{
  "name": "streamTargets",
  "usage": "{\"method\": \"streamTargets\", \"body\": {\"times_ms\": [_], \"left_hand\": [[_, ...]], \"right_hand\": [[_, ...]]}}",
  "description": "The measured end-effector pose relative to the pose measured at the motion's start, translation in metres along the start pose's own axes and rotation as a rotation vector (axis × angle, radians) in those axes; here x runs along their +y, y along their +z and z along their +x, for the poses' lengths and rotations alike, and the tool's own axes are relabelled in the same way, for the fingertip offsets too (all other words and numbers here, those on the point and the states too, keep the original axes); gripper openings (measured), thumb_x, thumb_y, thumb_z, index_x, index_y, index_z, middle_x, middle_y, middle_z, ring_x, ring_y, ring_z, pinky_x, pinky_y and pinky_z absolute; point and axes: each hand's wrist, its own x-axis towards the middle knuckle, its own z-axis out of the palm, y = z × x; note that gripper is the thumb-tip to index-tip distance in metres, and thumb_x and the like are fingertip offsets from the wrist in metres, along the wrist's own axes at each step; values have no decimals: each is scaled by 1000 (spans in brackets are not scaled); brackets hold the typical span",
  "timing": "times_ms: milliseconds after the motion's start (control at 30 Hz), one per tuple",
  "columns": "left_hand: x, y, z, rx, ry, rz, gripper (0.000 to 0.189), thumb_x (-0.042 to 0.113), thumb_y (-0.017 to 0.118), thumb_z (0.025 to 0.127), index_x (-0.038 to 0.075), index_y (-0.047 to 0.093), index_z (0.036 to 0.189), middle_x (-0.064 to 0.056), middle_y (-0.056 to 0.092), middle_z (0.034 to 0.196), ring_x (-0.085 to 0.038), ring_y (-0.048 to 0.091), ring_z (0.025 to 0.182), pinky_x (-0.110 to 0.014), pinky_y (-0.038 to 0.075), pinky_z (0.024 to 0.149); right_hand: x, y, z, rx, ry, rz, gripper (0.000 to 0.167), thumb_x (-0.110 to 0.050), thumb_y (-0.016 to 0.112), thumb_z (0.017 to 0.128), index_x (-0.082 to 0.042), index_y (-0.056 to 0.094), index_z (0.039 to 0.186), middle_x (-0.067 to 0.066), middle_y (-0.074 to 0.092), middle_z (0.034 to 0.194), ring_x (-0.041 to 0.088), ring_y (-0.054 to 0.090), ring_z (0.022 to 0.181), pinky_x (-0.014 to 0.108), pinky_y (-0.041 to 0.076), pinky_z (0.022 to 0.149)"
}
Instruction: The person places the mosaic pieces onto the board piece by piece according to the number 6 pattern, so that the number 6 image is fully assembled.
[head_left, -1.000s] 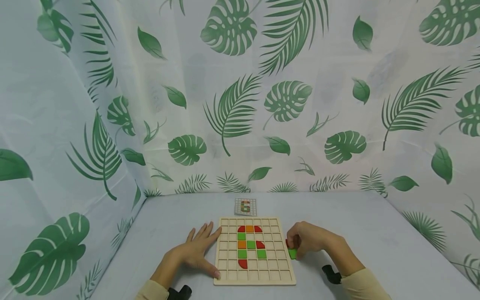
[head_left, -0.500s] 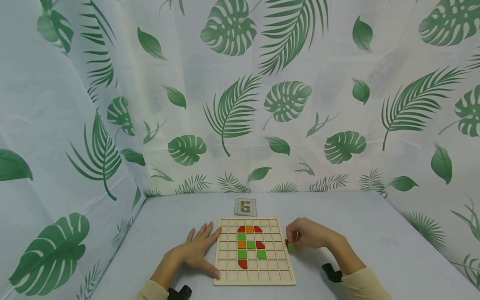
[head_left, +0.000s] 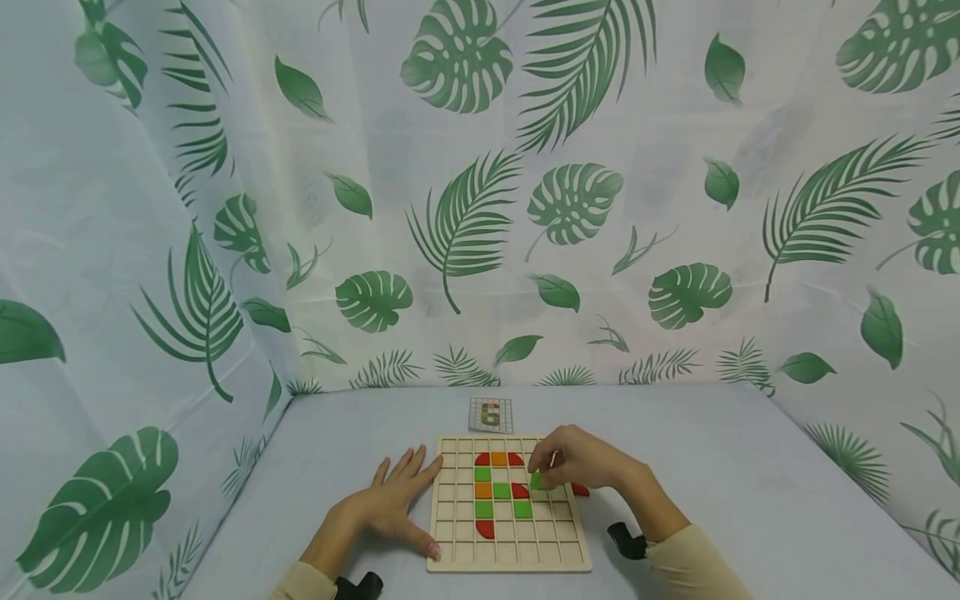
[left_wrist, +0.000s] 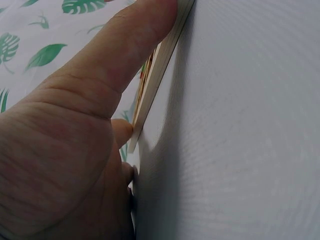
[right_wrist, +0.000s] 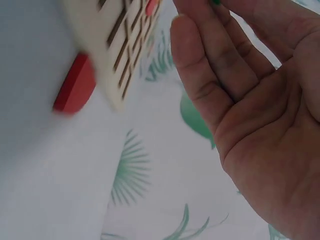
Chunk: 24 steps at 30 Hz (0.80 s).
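A wooden grid board (head_left: 457,554) lies on the table, with red, orange and green pieces set in several of its squares. My left hand (head_left: 393,502) is spread at the board's left side, thumb and a fingertip touching its edge; the left wrist view shows the thumb (left_wrist: 125,45) against the rim. My right hand (head_left: 585,458) pinches a green square tile (head_left: 536,481) above the board's right half, close to a red rounded piece (head_left: 520,491). In the right wrist view only a sliver of the green tile (right_wrist: 216,2) shows between the fingers.
A loose red rounded piece (head_left: 581,490) lies on the table at the board's right edge, under my right wrist. Behind the board is a small card (head_left: 491,414) printed with a coloured 6 on a grid. A leaf-patterned cloth (head_left: 465,333) hangs at the back and sides.
My right hand has picked up the green tile from beside the board and carried it left over the grid. The loose red piece is uncovered. My left hand has stayed still.
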Motion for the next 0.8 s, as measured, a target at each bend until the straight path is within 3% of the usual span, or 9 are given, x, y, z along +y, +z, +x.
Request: {"method": "streamTargets", "body": {"times_ms": [333,600,800], "left_hand": [[-2,1,1,4,-8,7,136,77,85,63,25,17,168,-17,3,176,-39,0,163,-68,-3,127],[1,0,0,4,-6,-1,135,74,87,63,24,18,168,-17,3,176,-40,0,163,-68,-3,127],[2,-1,-1,2,-14,-5,136,74,87,63,24,18,168,-17,3,176,-40,0,163,-68,-4,127]], "right_hand": [[-24,14,24,-75,-53,34,16,1,76,90,-10,82,99,5,79,96,6,68,77,24,59,67],[-38,21,27,-118,-2,93,19,6,76,88,-10,81,97,1,77,93,15,73,74,29,63,66],[-41,27,29,-113,-44,65,16,4,80,86,-10,81,92,0,77,89,7,69,74,24,61,67]]}}
